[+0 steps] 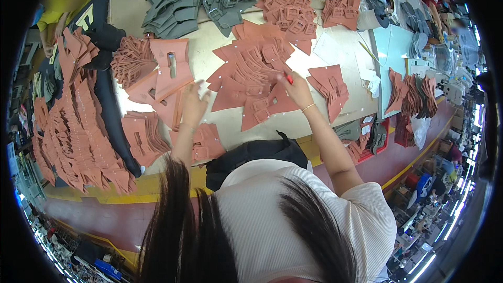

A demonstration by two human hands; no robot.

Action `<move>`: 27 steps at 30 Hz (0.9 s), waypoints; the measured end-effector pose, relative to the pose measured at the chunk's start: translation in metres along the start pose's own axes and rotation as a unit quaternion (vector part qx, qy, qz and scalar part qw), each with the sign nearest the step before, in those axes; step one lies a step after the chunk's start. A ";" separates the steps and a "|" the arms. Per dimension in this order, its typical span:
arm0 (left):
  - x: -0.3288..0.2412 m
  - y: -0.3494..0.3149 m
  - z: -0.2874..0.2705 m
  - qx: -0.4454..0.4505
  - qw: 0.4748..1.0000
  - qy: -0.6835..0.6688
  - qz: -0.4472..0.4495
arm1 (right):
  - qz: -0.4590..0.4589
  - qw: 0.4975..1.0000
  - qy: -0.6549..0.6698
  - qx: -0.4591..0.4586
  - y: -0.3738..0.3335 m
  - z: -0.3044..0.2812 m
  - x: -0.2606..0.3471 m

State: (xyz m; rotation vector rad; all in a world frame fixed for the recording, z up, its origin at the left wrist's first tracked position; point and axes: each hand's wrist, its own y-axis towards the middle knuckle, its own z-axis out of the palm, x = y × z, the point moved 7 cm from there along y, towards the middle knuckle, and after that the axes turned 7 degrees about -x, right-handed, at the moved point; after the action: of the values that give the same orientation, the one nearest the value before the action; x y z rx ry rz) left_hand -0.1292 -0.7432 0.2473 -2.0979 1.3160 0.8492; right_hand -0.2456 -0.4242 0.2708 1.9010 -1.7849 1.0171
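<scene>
My left hand (195, 104) is over the left-centre of the table, fingers apart and nothing visible in them. It is nearest to the flat reddish-brown pieces (170, 71) with cut-out slots. Further right, my right hand (298, 93) has its fingers closed at the right edge of a big fanned pile of reddish-brown pieces with buckles (246, 68). A small red thing (290, 79) shows at those fingers; its kind is too small to tell. Right of this hand lies a smaller stack of buckled pieces (331, 86).
Grey-green pieces (173, 10) and buckled grey-green straps (228, 0) lie at the back. Long rows of reddish-brown pieces (78, 131) hang at the left by a black roll (112, 110). A thread cone (369, 20) stands back right. A person in yellow (50, 18) is far left.
</scene>
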 end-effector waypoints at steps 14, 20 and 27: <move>0.024 -0.103 0.083 0.082 0.959 -0.179 -0.203 | -0.241 0.948 -0.149 0.143 -0.079 0.050 -0.003; 0.047 -0.126 0.057 -0.059 0.954 -0.184 -0.230 | -0.257 0.957 -0.049 0.124 -0.068 0.056 0.046; 0.032 -0.142 0.061 -0.004 0.886 -0.331 -0.325 | -0.161 0.981 0.011 -0.109 -0.037 0.019 0.008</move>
State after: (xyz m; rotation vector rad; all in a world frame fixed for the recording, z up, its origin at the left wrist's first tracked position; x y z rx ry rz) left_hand -0.0028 -0.6631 0.1962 -1.8003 0.2232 1.0982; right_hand -0.2057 -0.4370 0.2715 1.9463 -1.4452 0.6964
